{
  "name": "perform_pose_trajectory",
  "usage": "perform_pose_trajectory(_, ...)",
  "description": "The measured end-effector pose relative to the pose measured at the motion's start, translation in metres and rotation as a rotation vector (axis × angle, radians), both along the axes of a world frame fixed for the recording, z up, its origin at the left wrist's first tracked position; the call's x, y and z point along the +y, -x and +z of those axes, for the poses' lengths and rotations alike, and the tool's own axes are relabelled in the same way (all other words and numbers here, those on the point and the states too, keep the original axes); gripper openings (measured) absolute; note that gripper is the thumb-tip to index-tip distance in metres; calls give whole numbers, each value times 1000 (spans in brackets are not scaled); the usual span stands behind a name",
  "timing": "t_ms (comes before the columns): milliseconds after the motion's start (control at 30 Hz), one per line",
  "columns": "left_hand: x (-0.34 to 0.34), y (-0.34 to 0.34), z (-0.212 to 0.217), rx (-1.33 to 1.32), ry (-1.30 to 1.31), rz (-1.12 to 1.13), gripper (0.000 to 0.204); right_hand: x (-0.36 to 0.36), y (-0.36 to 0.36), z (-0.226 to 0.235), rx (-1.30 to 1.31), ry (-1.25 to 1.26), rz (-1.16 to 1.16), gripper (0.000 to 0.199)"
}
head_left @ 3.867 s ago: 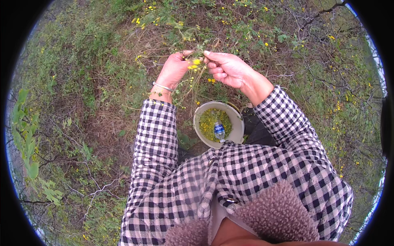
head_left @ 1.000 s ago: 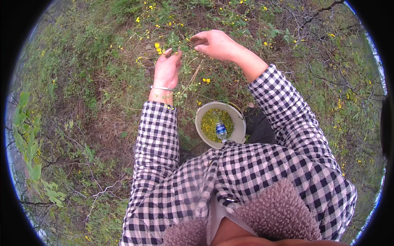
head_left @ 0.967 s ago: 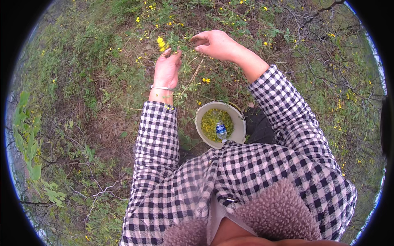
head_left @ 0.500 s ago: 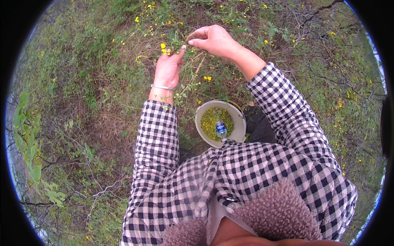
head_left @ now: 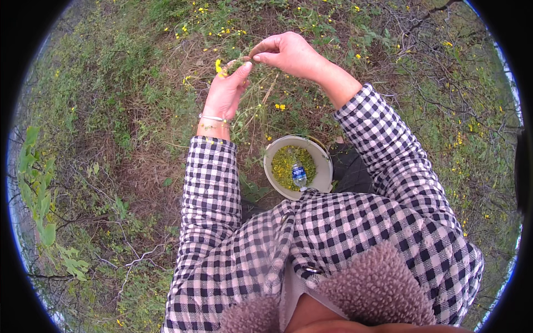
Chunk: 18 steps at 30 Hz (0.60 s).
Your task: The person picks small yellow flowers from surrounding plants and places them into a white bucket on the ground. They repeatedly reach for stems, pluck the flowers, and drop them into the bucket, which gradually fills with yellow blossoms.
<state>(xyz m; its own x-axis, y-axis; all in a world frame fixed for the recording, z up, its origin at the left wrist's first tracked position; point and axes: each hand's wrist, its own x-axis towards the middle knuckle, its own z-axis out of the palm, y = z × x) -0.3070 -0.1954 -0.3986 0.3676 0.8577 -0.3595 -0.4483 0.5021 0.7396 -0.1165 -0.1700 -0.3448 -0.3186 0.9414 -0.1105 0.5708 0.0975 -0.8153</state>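
Right hand [head_left: 291, 56] has edged nearer the left hand [head_left: 224, 95], which grasps a flowering sprig [head_left: 219, 66], and apparently pinches its stem, a picking step calling for steadiness.

A bottle [head_left: 299, 176] lies in the bucket [head_left: 322, 178], apparently on flower heads [head_left: 282, 166], before the person [head_left: 338, 233].

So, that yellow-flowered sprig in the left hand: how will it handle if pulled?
The yellow-flowered sprig is small and sparse, so probably very light. Its thin greenery beside the left hand suggests it would bend easily rather than stay stiff. The loose yellow bits heaped in the bucket hint that the blossoms may come off readily.
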Motion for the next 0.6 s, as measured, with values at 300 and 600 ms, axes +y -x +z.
perform_pose_trajectory(300,-1,-2,-14,-9,15,145,17,-4,7,10,-10,-136,74,23)
perform_pose_trajectory(600,2,0,-16,-65,125,221,16,-10,-7,14,215,35,-111,23)
